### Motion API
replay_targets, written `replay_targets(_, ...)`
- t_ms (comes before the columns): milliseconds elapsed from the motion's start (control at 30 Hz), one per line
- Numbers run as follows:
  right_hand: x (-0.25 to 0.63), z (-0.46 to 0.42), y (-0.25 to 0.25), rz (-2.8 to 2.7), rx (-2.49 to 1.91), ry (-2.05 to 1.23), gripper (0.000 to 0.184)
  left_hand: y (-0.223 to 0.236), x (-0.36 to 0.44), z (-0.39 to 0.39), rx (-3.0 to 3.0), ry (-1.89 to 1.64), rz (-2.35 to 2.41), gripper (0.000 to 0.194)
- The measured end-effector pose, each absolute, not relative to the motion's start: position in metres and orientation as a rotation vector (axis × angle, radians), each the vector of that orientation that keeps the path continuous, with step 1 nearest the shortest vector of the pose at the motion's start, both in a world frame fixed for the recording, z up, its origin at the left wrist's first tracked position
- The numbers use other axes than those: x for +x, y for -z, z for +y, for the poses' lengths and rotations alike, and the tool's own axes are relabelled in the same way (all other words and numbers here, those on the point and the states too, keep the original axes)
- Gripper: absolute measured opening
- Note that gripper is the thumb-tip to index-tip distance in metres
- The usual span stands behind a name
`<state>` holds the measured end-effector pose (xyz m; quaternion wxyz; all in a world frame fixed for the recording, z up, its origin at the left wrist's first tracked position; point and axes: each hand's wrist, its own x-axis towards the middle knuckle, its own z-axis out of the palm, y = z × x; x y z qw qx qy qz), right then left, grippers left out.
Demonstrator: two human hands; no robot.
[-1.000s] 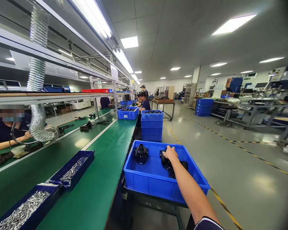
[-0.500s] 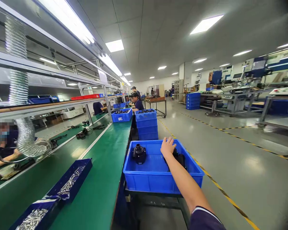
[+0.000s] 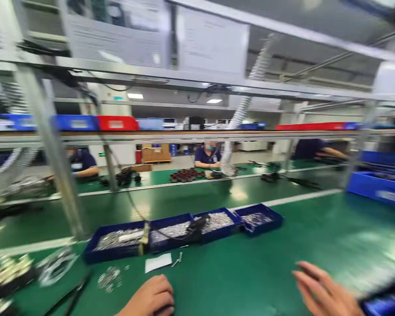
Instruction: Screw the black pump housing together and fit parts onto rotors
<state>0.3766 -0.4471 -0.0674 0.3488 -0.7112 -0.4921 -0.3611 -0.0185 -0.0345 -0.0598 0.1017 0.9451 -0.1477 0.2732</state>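
Observation:
My left hand [image 3: 150, 296] rests at the near edge of the green bench [image 3: 250, 267], fingers curled over something dark that I cannot make out. My right hand [image 3: 321, 290] hovers low over the bench at the lower right, blurred by motion, fingers stretched out and apart with nothing in them. A blurred dark and blue object [image 3: 385, 302] lies just right of it. A row of dark blue trays [image 3: 181, 231] filled with silvery screws sits beyond both hands. A white paper slip [image 3: 158, 262] and a few loose screws [image 3: 177, 260] lie in front of the trays.
A slanted metal post [image 3: 57, 175] rises at the left. Small silvery rings [image 3: 108, 278] lie at the lower left. A blue crate [image 3: 378, 188] stands at the right. Across the bench, people in dark shirts [image 3: 208, 156] work beside a ribbed hose [image 3: 240, 118]. A shelf [image 3: 184, 134] holds red and blue bins.
The view has swung left from the blue crate beside the bench to the bench itself. My right hand has left the crate and is over the bench. My left hand has come into view.

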Motion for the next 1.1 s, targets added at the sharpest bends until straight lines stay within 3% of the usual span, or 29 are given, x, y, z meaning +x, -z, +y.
replay_targets(67,0.335,-0.363,0.065,-1.671,-1.59,1.02,0.041,0.059,-0.023,-0.034,2.828,-0.772,-0.395,0.005)
replay_targets(100,0.31,-0.324,0.057,-1.811,-1.464,1.041,0.042,0.056,-0.022,-0.032,2.853,-0.783,-0.382,0.006)
replay_targets(233,0.222,-0.202,0.016,-2.162,-1.182,0.881,0.028,0.034,-0.031,-0.009,2.992,-0.905,-0.262,0.007)
replay_targets(367,0.186,-0.138,0.01,-2.251,-1.226,0.647,0.03,-0.001,-0.066,0.034,3.034,-1.071,0.09,0.015)
replay_targets(467,0.189,-0.126,0.02,-2.221,-1.364,0.506,0.029,-0.017,-0.09,0.062,2.959,-1.224,0.345,0.024)
replay_targets(600,0.22,-0.143,0.02,-2.085,-1.668,0.279,0.029,-0.01,-0.09,0.072,2.858,-1.263,0.408,0.021)
replay_targets(800,0.253,-0.157,0.015,-1.98,-1.968,0.027,0.035,0.021,-0.061,0.037,2.821,-0.978,0.252,0.018)
replay_targets(1100,0.244,-0.145,0.028,-1.98,-1.919,-0.127,0.043,0.032,-0.05,0.016,2.91,-0.647,0.184,0.022)
